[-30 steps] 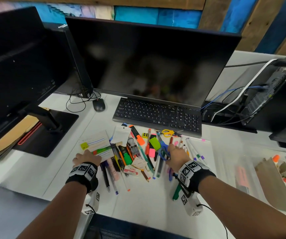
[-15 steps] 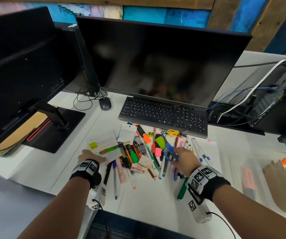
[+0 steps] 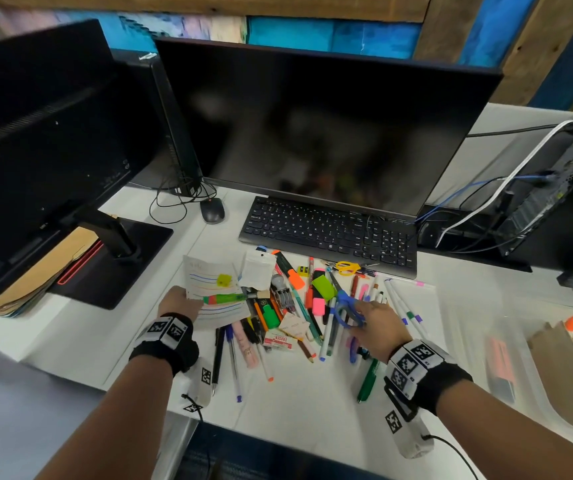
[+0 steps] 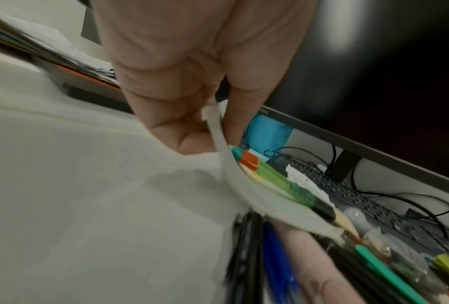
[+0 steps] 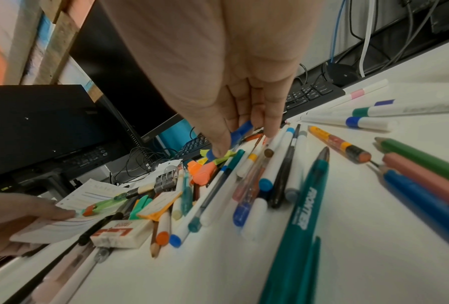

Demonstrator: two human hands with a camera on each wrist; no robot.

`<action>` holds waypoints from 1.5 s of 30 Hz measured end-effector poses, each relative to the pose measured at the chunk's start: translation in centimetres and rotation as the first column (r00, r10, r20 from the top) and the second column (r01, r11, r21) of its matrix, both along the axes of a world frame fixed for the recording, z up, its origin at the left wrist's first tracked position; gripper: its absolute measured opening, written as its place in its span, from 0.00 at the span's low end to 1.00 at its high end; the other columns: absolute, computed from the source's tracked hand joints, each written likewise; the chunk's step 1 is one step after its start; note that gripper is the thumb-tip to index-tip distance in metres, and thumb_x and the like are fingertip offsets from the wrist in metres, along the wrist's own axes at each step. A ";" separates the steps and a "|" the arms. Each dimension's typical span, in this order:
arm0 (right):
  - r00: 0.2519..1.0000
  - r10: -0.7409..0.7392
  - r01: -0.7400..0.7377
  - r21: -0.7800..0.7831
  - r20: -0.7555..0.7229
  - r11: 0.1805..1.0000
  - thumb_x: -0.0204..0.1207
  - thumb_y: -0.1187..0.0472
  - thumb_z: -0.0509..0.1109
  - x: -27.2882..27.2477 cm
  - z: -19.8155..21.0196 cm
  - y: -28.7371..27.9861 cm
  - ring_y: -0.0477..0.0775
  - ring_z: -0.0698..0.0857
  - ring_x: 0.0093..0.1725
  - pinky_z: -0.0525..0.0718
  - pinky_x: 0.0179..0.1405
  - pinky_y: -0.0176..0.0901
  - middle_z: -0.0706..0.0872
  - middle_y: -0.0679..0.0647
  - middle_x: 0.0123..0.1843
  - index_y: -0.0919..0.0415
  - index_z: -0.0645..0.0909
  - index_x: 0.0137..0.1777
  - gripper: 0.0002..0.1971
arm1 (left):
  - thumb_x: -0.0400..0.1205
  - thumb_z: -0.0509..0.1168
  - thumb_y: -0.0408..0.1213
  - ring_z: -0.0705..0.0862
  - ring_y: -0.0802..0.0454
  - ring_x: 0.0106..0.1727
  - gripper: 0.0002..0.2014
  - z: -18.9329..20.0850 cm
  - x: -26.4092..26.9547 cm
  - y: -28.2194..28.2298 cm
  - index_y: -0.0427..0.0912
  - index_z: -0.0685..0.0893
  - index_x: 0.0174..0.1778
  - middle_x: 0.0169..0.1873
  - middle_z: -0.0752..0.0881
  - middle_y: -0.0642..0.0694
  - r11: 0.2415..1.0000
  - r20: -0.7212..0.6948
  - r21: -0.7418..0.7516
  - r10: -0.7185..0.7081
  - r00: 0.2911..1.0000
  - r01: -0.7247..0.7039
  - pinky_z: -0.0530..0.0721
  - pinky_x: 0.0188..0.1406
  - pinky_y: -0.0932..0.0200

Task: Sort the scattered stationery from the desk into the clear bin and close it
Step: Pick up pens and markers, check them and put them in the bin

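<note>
A heap of pens, markers and highlighters (image 3: 288, 317) lies in front of the keyboard. My left hand (image 3: 181, 303) pinches the left edge of a white lined card (image 3: 216, 289) between thumb and fingers (image 4: 189, 131), raising that edge of the card (image 4: 244, 185). A green pen (image 3: 224, 298) lies across the card. My right hand (image 3: 375, 323) grips the blue-handled scissors (image 3: 345, 310) in the heap, thumb and fingers curled round the blue handle (image 5: 240, 130). The clear bin (image 3: 527, 344) stands at the right edge with a few items inside.
A black keyboard (image 3: 330, 233) and a big monitor (image 3: 312, 133) stand behind the heap, and a second monitor's base (image 3: 115, 258) is to the left. A white eraser (image 5: 122, 234) and a teal pen (image 5: 301, 216) lie near the desk's front. Cables and a computer case (image 3: 555, 202) fill the back right.
My left hand has pinched the card's edge and tipped it up. My right hand has closed on the blue scissors. The head view has shifted closer.
</note>
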State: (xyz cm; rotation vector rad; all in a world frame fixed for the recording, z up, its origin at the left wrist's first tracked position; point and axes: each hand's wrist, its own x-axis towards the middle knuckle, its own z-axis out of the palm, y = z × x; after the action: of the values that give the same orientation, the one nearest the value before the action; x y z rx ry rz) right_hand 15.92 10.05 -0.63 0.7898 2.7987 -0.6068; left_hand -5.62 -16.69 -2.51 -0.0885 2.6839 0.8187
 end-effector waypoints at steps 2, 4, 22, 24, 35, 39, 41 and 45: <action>1.000 -0.006 0.006 0.000 -0.004 1.000 0.76 0.61 0.65 0.1 0.2 0.0 0.57 0.79 0.58 0.76 0.51 0.42 0.82 0.58 0.59 0.57 0.78 0.64 0.16 | 0.79 0.65 0.31 0.81 0.35 0.57 0.13 0.8 0.0 0.0 0.29 0.79 0.56 0.57 0.83 0.30 1.000 -0.046 0.019 -0.009 0.999 0.010 0.75 0.49 0.51; 1.000 -0.001 0.002 0.012 -0.006 1.000 0.76 0.60 0.65 0.2 0.3 0.0 0.57 0.78 0.59 0.77 0.54 0.43 0.82 0.57 0.59 0.57 0.78 0.66 0.17 | 0.79 0.65 0.31 0.80 0.34 0.60 0.14 1.6 -0.2 0.1 0.29 0.78 0.59 0.58 0.83 0.31 0.999 -0.086 0.038 -0.013 0.996 0.016 0.77 0.54 0.49; 0.986 0.045 -0.043 0.020 -0.160 0.999 0.77 0.62 0.65 2.4 3.9 -0.3 0.57 0.78 0.63 0.77 0.59 0.45 0.83 0.57 0.61 0.58 0.78 0.66 0.17 | 0.83 0.60 0.32 0.82 0.34 0.59 0.12 7.8 2.4 3.1 0.32 0.74 0.61 0.59 0.83 0.33 0.972 -0.286 0.236 0.073 0.956 -0.003 0.75 0.49 0.53; 0.983 0.039 -0.037 0.014 -0.180 0.999 0.76 0.61 0.66 3.0 4.1 -0.1 0.57 0.78 0.63 0.77 0.60 0.46 0.83 0.57 0.62 0.58 0.77 0.67 0.18 | 0.83 0.59 0.31 0.81 0.34 0.60 0.12 8.5 3.2 3.7 0.31 0.73 0.62 0.60 0.83 0.32 0.963 -0.306 0.268 0.099 0.947 -0.014 0.74 0.48 0.54; 0.973 0.017 -0.017 0.004 -0.229 1.000 0.77 0.59 0.68 6.7 5.6 2.1 0.54 0.75 0.68 0.73 0.64 0.40 0.80 0.53 0.66 0.55 0.74 0.72 0.22 | 0.83 0.61 0.32 0.83 0.35 0.58 0.14 10.1 6.7 6.5 0.33 0.73 0.63 0.59 0.84 0.32 0.926 -0.303 0.377 0.155 0.940 -0.031 0.79 0.54 0.50; 0.972 0.017 -0.016 0.005 -0.236 1.000 0.77 0.58 0.68 8.8 6.2 3.5 0.52 0.74 0.69 0.71 0.65 0.38 0.79 0.52 0.68 0.54 0.73 0.73 0.23 | 0.83 0.61 0.33 0.82 0.35 0.59 0.14 10.4 9.1 8.1 0.34 0.72 0.63 0.60 0.83 0.33 0.924 -0.288 0.380 0.167 0.943 -0.048 0.78 0.53 0.51; 0.969 0.009 -0.009 0.001 -0.247 1.000 0.77 0.58 0.68 10.0 6.5 4.1 0.52 0.74 0.68 0.70 0.65 0.37 0.79 0.51 0.68 0.54 0.74 0.72 0.23 | 0.83 0.61 0.32 0.81 0.35 0.61 0.14 10.7 10.4 8.9 0.34 0.72 0.64 0.61 0.83 0.33 0.921 -0.287 0.386 0.176 0.942 -0.055 0.74 0.50 0.54; 0.962 0.001 -0.002 -0.002 -0.274 1.000 0.77 0.58 0.69 12.5 7.3 5.3 0.52 0.76 0.66 0.72 0.63 0.39 0.80 0.51 0.66 0.54 0.75 0.70 0.21 | 0.83 0.61 0.32 0.81 0.36 0.61 0.15 11.1 12.6 10.5 0.33 0.72 0.64 0.61 0.83 0.33 0.907 -0.291 0.417 0.186 0.939 -0.051 0.75 0.53 0.54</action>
State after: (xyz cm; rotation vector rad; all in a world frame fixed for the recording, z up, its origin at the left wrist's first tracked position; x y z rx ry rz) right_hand 28.39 15.39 6.64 0.7550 3.0449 -0.7731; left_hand 6.93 -6.18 8.62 -0.0199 2.7549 1.5341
